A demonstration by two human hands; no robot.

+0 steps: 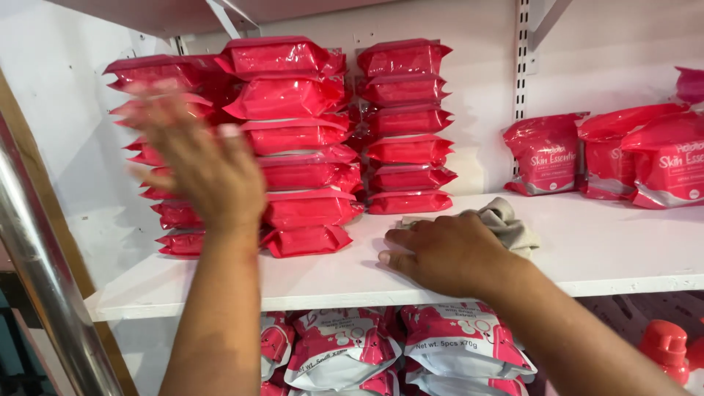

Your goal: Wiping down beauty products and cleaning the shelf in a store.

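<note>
Left of the grey cloth, the left hand, blurred with fingers spread and grasping nothing, hovers before the stacked pink packs, which look soft, light and slippery, best gripped across the flat sides, while the right hand presses flat on the cloth's near edge.

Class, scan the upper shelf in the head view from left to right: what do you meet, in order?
Left hand raised before the stacked red packs → right hand flat on the white shelf → grey cloth → upright red pouches.
</note>
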